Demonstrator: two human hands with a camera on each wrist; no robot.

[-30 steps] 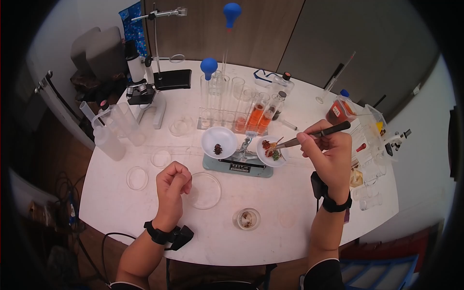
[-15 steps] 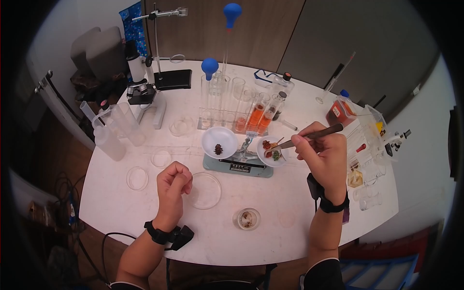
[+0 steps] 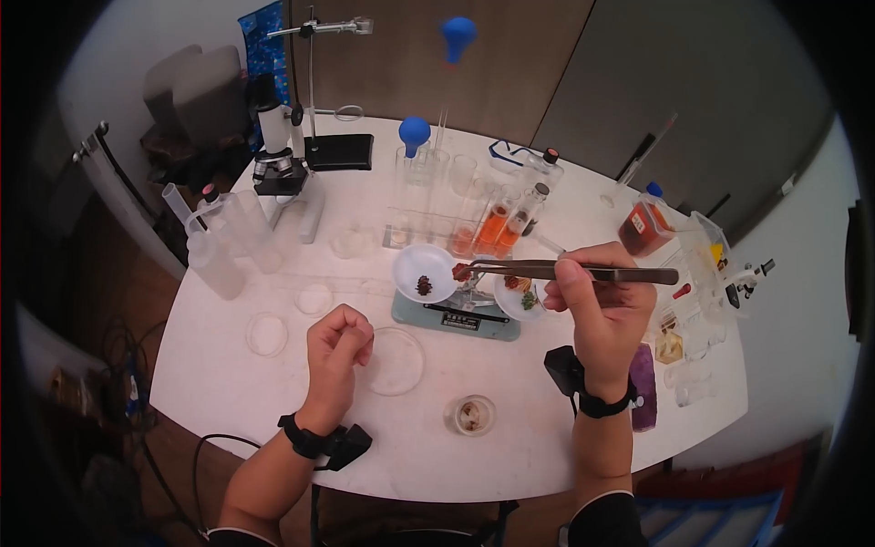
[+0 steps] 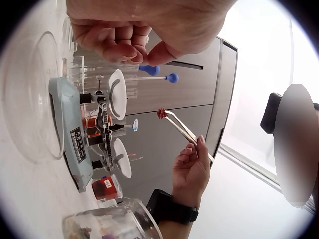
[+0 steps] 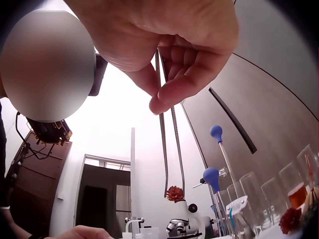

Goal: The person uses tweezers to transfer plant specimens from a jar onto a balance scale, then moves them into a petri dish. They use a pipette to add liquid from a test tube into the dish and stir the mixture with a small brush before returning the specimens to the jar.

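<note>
My right hand (image 3: 609, 324) grips metal tweezers (image 3: 652, 274) between thumb and fingers. Their bent tips pinch a small dark-red dried flower (image 5: 175, 193), held above the balance (image 3: 433, 318) near the left pan's right edge. On that left pan (image 3: 408, 263) lies a cluster of dark bits (image 3: 424, 285). The right pan (image 3: 507, 304) bears reddish and straw-coloured dried pieces and a green bit (image 3: 529, 300), partly behind the tweezers. My left hand (image 3: 337, 357) holds nothing, its fingers loosely curled beside a large glass dish (image 3: 396, 390).
A glass jar (image 3: 470, 417) with brownish-white contents stands near the front. Behind the balance are tubes with orange liquid (image 3: 495, 223) and blue rubber bulbs (image 3: 415, 133). A microscope (image 3: 277, 159) and plastic bottles (image 3: 214, 266) stand left; glassware and a purple block (image 3: 643, 392) lie right.
My right hand has lifted the tweezers from the right pan and swung their tips left, carrying the red flower toward the left pan. My left hand keeps its pose; the head view has shifted slightly.
</note>
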